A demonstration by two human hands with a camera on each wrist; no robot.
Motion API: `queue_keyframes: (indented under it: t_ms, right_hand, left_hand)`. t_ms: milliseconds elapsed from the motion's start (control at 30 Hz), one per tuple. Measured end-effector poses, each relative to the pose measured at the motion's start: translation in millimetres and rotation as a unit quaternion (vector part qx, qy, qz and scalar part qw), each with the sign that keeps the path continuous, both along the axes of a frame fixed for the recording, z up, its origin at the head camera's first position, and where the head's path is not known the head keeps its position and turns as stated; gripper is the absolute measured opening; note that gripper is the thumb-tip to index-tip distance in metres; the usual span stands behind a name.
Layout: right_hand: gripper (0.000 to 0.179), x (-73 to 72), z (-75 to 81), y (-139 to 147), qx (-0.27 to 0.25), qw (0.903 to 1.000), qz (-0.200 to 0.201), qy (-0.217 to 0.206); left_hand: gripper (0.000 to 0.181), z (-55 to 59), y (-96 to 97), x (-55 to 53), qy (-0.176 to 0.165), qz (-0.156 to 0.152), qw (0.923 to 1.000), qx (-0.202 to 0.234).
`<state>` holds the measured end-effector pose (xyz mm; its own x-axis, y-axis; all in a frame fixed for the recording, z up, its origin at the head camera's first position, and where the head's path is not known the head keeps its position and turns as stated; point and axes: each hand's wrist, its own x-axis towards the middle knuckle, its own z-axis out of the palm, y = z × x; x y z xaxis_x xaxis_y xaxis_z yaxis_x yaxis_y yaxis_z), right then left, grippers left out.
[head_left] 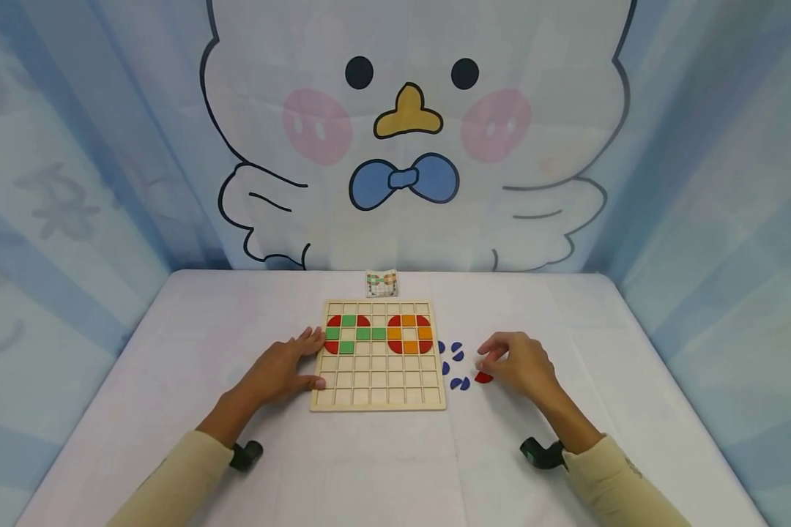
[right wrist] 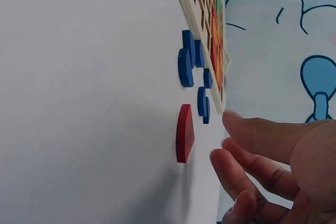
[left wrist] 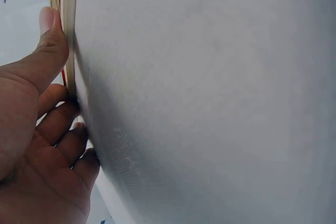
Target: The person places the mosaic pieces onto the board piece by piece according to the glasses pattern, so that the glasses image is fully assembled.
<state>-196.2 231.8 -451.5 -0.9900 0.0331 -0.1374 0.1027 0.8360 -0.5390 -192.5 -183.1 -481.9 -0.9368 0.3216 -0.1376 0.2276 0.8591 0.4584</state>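
Observation:
My left hand (head_left: 280,369) rests at the left edge of a wooden grid board (head_left: 372,380), its thumb on the board's rim in the left wrist view. Red, green and orange pieces fill some cells in the board's upper rows; the lower rows show bare wood. Right of the board, my right hand (head_left: 519,364) hovers with bent fingers over a red quarter-round piece (head_left: 483,378). In the right wrist view that red piece (right wrist: 184,134) lies on the table, apart from the fingertips, and nothing shows between thumb and fingers.
Several blue rounded pieces (head_left: 458,356) lie between the board and my right hand. A small pattern card (head_left: 381,284) is behind the board. White cloth (head_left: 382,468) covers the table, and a printed curtain (head_left: 409,234) hangs along its far edge.

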Motion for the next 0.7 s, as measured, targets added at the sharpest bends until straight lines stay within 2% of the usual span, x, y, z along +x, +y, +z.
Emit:
queue_keyframes:
  t_ms: [233,433,700]
  right_hand:
    - [0.024,12.5,-8.9,7.7,0.020,0.9997,-0.004,-0.010]
    - [0.023,15.1,-15.1,4.7,0.037,0.9993,0.007,-0.001]
    - [0.017,9.3,-15.8,-4.2,-0.005,0.9993,0.030,0.019]
  left_hand:
    - [0.099,1.4,0.3,0.9,-0.002,0.000,1.0000,0.001]
    - [0.099,0.4,0.1,1.3,-0.003,-0.001,1.0000,0.002]
    - [0.099,-1.6,-0.8,-0.4,0.001,-0.003,1.0000,0.003]
